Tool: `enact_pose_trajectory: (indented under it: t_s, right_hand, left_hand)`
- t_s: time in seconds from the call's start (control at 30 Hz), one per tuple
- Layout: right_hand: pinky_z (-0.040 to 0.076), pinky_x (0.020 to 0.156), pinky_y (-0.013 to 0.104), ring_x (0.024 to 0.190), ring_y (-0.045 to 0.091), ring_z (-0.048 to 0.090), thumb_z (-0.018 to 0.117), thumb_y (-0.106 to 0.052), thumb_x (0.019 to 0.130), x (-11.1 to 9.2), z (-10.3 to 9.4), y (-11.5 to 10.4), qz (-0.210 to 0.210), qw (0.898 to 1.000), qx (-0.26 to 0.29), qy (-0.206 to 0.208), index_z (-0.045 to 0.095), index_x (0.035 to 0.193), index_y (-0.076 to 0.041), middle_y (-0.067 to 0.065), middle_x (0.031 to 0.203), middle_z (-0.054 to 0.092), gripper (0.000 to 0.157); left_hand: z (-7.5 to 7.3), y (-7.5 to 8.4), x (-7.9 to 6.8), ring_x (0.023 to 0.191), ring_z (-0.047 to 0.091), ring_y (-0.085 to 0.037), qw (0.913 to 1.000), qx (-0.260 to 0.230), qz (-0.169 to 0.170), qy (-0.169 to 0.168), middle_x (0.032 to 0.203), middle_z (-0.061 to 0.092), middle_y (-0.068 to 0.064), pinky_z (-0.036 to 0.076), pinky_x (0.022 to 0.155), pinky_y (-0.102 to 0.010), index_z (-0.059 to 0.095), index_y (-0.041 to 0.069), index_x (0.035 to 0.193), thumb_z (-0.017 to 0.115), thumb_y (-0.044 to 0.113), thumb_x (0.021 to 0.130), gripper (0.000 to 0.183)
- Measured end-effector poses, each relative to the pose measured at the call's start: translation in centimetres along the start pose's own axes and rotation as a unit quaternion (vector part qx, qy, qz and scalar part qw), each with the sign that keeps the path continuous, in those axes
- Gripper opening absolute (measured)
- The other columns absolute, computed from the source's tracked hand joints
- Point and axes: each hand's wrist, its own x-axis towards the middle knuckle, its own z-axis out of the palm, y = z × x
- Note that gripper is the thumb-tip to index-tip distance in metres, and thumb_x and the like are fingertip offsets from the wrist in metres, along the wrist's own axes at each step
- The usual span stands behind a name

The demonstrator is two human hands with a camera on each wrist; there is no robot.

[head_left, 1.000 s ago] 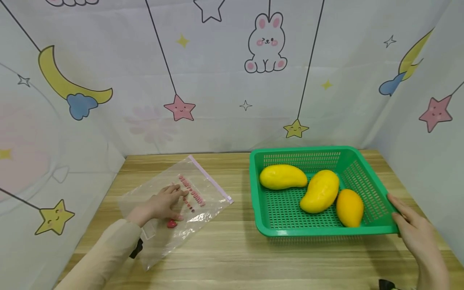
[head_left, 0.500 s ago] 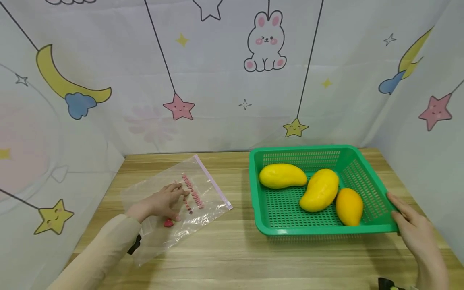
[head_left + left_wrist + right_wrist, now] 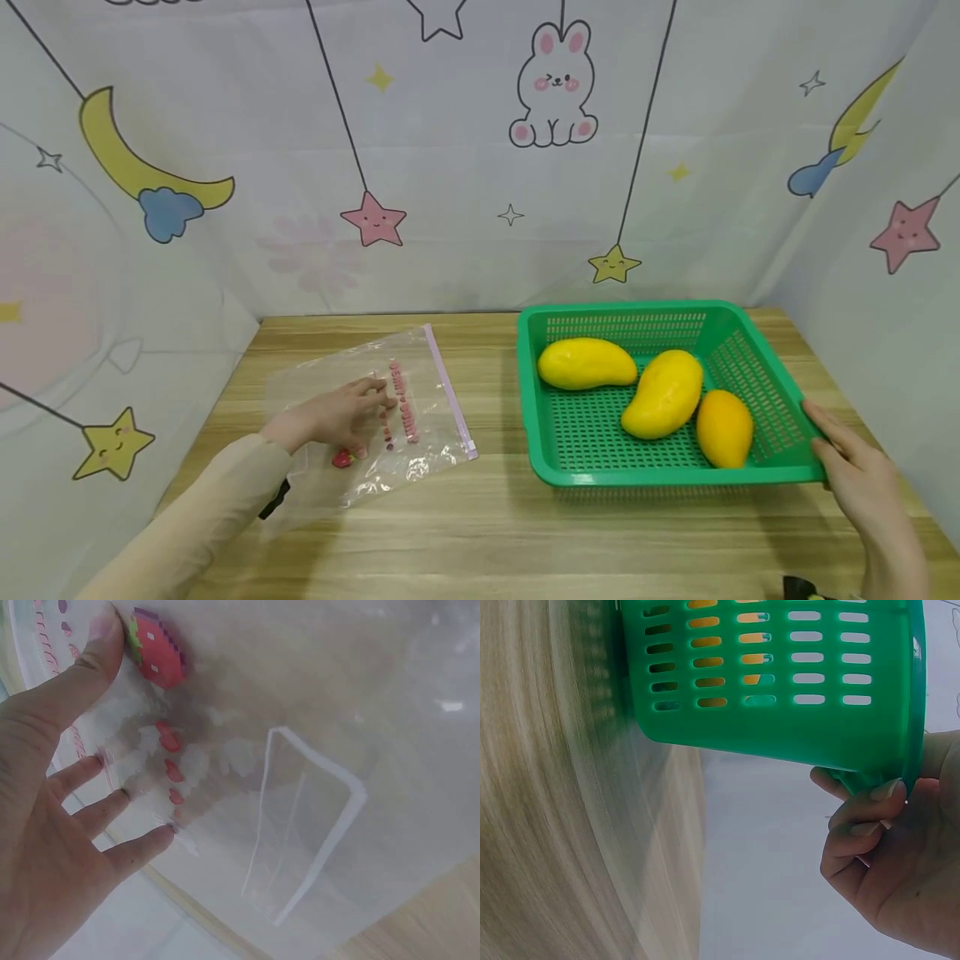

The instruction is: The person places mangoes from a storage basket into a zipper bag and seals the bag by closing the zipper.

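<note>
My left hand (image 3: 330, 419) lies on a clear zip bag (image 3: 442, 475), its fingers spread and the fingertips on the plastic. Pink lettering, small hearts and a red strawberry print (image 3: 159, 656) mark the bag, and a lilac zip strip (image 3: 450, 392) runs along its right edge. At the right, my right hand (image 3: 862, 475) grips the rim of a green plastic basket (image 3: 675, 477), with fingers curled under the edge in the right wrist view. Inside the basket lie three yellow mangoes: one at the left (image 3: 585, 364), one in the middle (image 3: 663, 394) and one at the right (image 3: 724, 429).
Both the bag and the basket are on a wood-grain table (image 3: 495, 533). A white cloth (image 3: 450, 275) printed with stars, moons and a rabbit stands behind and along both sides.
The bag has turned clockwise under my left hand, so its zip edge now stands steeper. My right hand and the basket with the mangoes have stayed in place.
</note>
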Motion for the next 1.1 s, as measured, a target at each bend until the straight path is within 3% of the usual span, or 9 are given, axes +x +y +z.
enact_pose_trajectory:
  t_s: [0.1,0.27,0.63,0.9,1.1]
  right_hand:
    - [0.045,0.057,0.02,0.085,-0.023,0.032,0.031,-0.029,0.104,0.02,-0.02,0.1,0.0,1.0,0.002,-0.002,0.023,0.151,-0.027,-0.032,0.144,0.013,0.048]
    - [0.045,0.057,0.021,0.083,-0.022,0.034,0.031,-0.029,0.104,-0.02,0.01,0.08,0.002,1.0,0.004,-0.002,0.023,0.151,-0.026,-0.028,0.147,0.012,0.048]
    - [0.046,0.056,0.021,0.083,-0.024,0.034,0.032,-0.03,0.104,-0.06,-0.05,-0.12,0.007,1.0,0.003,0.001,0.024,0.151,-0.026,-0.029,0.146,0.012,0.048]
    - [0.044,0.057,0.021,0.083,-0.022,0.033,0.031,-0.029,0.104,-0.14,-0.1,-0.22,0.007,1.0,0.001,-0.001,0.023,0.152,-0.025,-0.021,0.152,0.01,0.048]
    - [0.044,0.058,0.019,0.086,-0.022,0.03,0.03,-0.031,0.104,-0.2,-0.17,-0.3,0.014,1.0,0.001,-0.008,0.021,0.152,-0.028,-0.017,0.154,0.008,0.048]
  left_hand:
    - [-0.02,0.01,-0.03,0.142,0.022,-0.049,0.9999,0.009,0.003,-0.009,0.153,0.029,-0.023,0.04,0.103,-0.063,0.045,0.012,0.142,0.085,0.028,0.068,0.086]
    - [-0.12,0.09,-0.02,0.142,0.021,-0.049,0.9997,0.013,0.01,-0.019,0.153,0.027,-0.024,0.047,0.097,-0.059,0.045,0.013,0.142,0.085,0.025,0.067,0.086]
    - [-0.34,-0.17,-0.24,0.14,0.026,-0.051,0.999,-0.014,0.033,-0.026,0.156,0.021,-0.021,0.05,0.093,-0.054,0.045,0.012,0.142,0.086,0.01,0.065,0.087]
    - [-0.72,-0.39,-0.17,0.139,0.028,-0.052,0.9972,-0.026,0.05,-0.049,0.158,0.017,-0.021,0.052,0.073,-0.032,0.046,0.012,0.138,0.083,0.004,0.066,0.081]
    - [-0.85,-0.6,-0.08,0.143,0.017,-0.05,0.9952,-0.059,0.056,-0.055,0.157,0.017,-0.023,0.054,0.084,-0.038,0.048,0.01,0.137,0.078,-0.003,0.067,0.077]
